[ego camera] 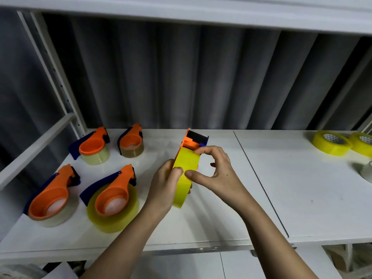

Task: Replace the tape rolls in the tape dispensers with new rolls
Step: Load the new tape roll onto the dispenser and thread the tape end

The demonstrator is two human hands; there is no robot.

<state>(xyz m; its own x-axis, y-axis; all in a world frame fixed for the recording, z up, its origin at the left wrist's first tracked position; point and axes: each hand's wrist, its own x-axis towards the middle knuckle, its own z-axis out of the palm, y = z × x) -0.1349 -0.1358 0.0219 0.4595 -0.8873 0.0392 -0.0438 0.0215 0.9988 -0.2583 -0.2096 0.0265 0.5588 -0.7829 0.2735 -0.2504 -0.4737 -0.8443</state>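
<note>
Holding an orange and blue tape dispenser point(193, 142) upright above the white shelf point(302, 198), near its middle, with a bright yellow tape roll point(184, 179) seated in it edge-on to the camera. Gripping the near left side of the roll with the left hand point(164, 189), fingers point(178, 172) curled over its outer band. Pinching at the roll's outer band with the right hand point(216, 172), thumb lying against the yellow surface near the left fingertips, index finger curved over the top just below the dispenser's orange head, remaining fingers loosely bent and apart from the roll.

Resting on the left part of the shelf: four more dispensers lying on their sides in two rows. Back row: one point(92, 147) loaded with a pale clear roll, one point(131, 140) loaded with a brownish roll. Front row: one point(53, 196) loaded with a thin clear roll, one point(113, 196) loaded with a thick yellowish roll.

Lying at the far right of the shelf, well apart from the hands: two loose yellow rolls point(331, 142) side by side, the second point(362, 143) cut by the frame edge, and below them a pale object point(366, 171) too cropped to identify.
</note>
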